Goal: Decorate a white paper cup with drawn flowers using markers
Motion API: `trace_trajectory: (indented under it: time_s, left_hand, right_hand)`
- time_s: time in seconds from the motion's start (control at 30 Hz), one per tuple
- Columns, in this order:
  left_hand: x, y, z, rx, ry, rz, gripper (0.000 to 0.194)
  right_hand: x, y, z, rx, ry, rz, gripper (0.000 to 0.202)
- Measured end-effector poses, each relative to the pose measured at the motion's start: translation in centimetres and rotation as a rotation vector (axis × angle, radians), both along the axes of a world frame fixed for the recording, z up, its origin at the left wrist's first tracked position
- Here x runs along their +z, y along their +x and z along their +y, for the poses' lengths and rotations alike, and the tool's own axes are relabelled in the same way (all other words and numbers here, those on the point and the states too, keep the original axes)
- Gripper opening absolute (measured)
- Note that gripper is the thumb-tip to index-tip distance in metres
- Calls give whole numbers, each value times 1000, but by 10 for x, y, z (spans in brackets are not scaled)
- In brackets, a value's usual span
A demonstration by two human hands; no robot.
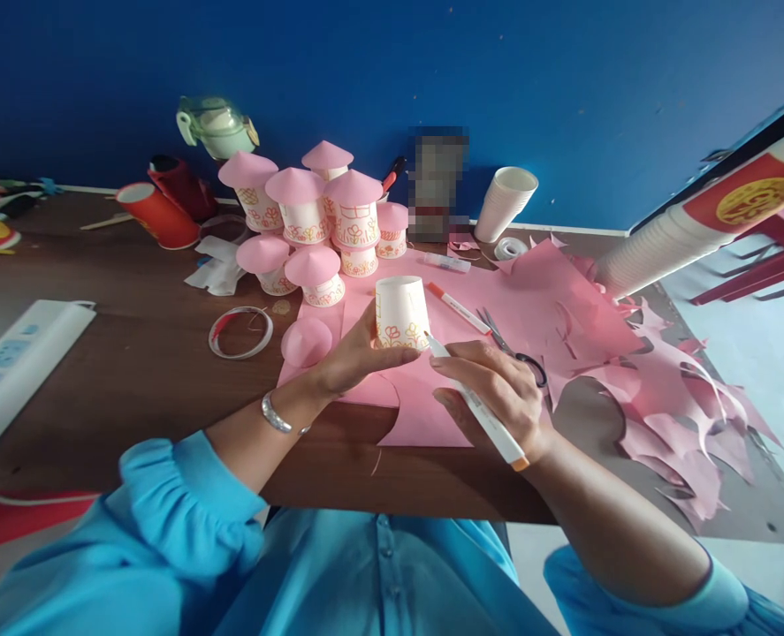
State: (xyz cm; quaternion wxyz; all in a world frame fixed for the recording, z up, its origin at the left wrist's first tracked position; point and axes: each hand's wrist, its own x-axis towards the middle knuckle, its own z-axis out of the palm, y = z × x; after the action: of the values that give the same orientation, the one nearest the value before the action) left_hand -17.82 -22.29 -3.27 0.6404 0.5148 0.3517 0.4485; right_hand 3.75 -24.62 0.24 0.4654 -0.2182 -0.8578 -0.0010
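Note:
My left hand [358,349] grips a white paper cup [401,309], its thumb along the lower edge. Red and yellow flowers are drawn around the cup's lower part. In my right hand [498,384] is a white marker [481,415] with an orange end, its tip touching or very close to the cup's side. Several decorated paper cups with pink cone roofs [295,188] stand behind, some stacked. A flat pink cone [307,343] lies left of the held cup. Under my hands spreads pink paper [424,415].
Scissors [511,347] and a capped marker [459,309] lie on the paper. Pink scraps [670,424] cover the right side. A long stack of cups [670,238] leans there. On the left are a tape roll [240,333], a red cup [158,216] and a power strip [26,362].

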Motion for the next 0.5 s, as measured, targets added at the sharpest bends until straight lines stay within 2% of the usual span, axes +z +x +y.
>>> trace_trajectory:
  time_s: [0.27, 0.5]
  left_hand:
    - [-5, -3, 3, -93, -8, -153, 43]
    - [-4, -1, 1, -109, -40, -233, 38]
  right_hand:
    - [4, 4, -2, -96, 44, 49, 23]
    - [0, -2, 0, -36, 1, 125, 27]
